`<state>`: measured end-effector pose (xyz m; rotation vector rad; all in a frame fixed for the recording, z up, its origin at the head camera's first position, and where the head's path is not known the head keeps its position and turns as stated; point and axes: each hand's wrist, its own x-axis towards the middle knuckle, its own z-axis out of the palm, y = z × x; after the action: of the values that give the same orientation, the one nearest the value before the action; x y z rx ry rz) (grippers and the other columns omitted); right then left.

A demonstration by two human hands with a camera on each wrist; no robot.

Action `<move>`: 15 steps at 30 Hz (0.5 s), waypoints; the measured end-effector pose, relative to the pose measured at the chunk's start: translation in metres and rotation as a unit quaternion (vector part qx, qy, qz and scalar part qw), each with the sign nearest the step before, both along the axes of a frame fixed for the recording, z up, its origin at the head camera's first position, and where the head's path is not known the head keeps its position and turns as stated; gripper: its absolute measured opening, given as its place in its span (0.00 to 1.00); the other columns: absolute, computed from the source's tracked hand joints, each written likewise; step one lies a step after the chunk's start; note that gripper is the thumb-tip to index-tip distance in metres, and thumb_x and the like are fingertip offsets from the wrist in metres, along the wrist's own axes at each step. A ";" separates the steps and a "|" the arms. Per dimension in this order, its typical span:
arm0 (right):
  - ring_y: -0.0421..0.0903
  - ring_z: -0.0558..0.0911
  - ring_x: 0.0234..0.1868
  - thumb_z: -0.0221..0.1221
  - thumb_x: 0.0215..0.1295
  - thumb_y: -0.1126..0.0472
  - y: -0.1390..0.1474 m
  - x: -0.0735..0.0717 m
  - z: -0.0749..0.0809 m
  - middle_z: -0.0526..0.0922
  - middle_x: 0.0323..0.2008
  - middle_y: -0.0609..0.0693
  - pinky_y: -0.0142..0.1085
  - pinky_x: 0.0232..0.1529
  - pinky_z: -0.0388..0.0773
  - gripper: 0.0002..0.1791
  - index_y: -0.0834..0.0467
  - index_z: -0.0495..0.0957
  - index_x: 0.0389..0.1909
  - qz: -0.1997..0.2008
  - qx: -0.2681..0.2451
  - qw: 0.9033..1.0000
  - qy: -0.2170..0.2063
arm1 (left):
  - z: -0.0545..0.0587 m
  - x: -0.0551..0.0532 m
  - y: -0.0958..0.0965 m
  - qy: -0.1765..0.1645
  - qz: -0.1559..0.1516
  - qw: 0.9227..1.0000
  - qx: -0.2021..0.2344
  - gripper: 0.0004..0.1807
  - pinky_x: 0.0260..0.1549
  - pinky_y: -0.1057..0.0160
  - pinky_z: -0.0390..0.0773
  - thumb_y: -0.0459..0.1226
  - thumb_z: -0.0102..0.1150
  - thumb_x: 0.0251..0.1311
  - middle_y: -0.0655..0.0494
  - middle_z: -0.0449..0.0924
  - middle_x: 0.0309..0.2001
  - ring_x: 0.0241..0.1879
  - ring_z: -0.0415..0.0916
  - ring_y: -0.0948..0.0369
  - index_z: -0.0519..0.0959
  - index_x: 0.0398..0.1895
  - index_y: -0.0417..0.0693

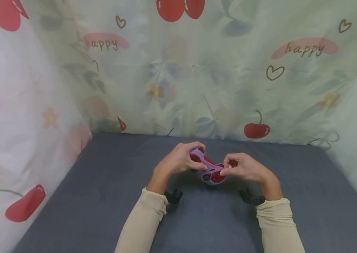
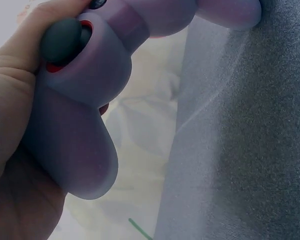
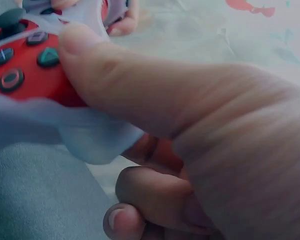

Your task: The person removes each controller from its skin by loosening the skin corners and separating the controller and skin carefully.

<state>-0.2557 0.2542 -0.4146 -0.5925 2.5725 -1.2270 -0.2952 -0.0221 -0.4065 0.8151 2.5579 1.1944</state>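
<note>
A red game controller (image 1: 217, 177) in a translucent lavender silicone cover (image 2: 77, 142) is held between both hands, tilted above the table. My left hand (image 1: 178, 160) grips its left handle, thumb on the front and fingers round the far side. A black thumbstick (image 2: 61, 42) pokes through a hole in the cover. At the other end, my right hand (image 1: 246, 167) pinches the cover's edge beside the face buttons. In the right wrist view the thumb lies next to the green triangle button (image 3: 48, 56), and the cover (image 3: 92, 137) hangs loose below the red shell. The remaining right fingers are curled.
A dark grey cloth covers the table (image 1: 102, 218). Behind and at the sides hang pale curtains (image 1: 181, 70) printed with cherries, flowers and "happy". Black wrist mounts (image 1: 174, 196) sit below both wrists, near the beige sleeves (image 1: 143, 221).
</note>
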 end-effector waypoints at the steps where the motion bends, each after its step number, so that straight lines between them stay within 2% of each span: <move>1: 0.40 0.72 0.24 0.72 0.61 0.51 0.001 -0.001 -0.001 0.76 0.25 0.48 0.34 0.28 0.73 0.14 0.54 0.78 0.31 -0.001 -0.001 1.000 -0.006 | 0.000 -0.001 -0.001 -0.002 0.001 1.000 0.002 0.28 0.31 0.61 0.80 0.53 0.79 0.48 0.59 0.81 0.42 0.35 0.78 0.59 0.76 0.52 0.73; 5: 0.41 0.72 0.24 0.72 0.60 0.52 0.004 -0.003 -0.005 0.76 0.22 0.47 0.35 0.27 0.72 0.15 0.56 0.78 0.31 0.001 -0.003 0.999 -0.038 | -0.004 -0.005 -0.005 -0.004 0.003 1.000 0.004 0.29 0.32 0.60 0.80 0.54 0.79 0.48 0.58 0.80 0.42 0.36 0.78 0.58 0.75 0.52 0.71; 9: 0.39 0.70 0.24 0.71 0.61 0.52 0.000 -0.005 -0.009 0.75 0.21 0.46 0.34 0.27 0.71 0.15 0.58 0.79 0.31 0.021 0.005 0.998 -0.066 | -0.010 -0.009 -0.010 -0.009 0.021 1.000 -0.002 0.30 0.32 0.59 0.79 0.55 0.78 0.49 0.58 0.80 0.41 0.36 0.78 0.58 0.74 0.53 0.70; 15: 0.39 0.71 0.24 0.71 0.61 0.52 -0.004 -0.007 -0.012 0.74 0.21 0.46 0.34 0.27 0.70 0.14 0.58 0.79 0.29 0.032 0.005 0.997 -0.075 | -0.014 -0.012 -0.012 -0.018 0.025 0.999 -0.007 0.29 0.32 0.58 0.78 0.57 0.77 0.49 0.57 0.80 0.40 0.34 0.78 0.58 0.73 0.53 0.71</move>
<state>-0.2623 0.2502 -0.4262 -0.5550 2.4165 -1.1889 -0.3075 -0.0343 -0.4203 0.7228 2.5695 1.1934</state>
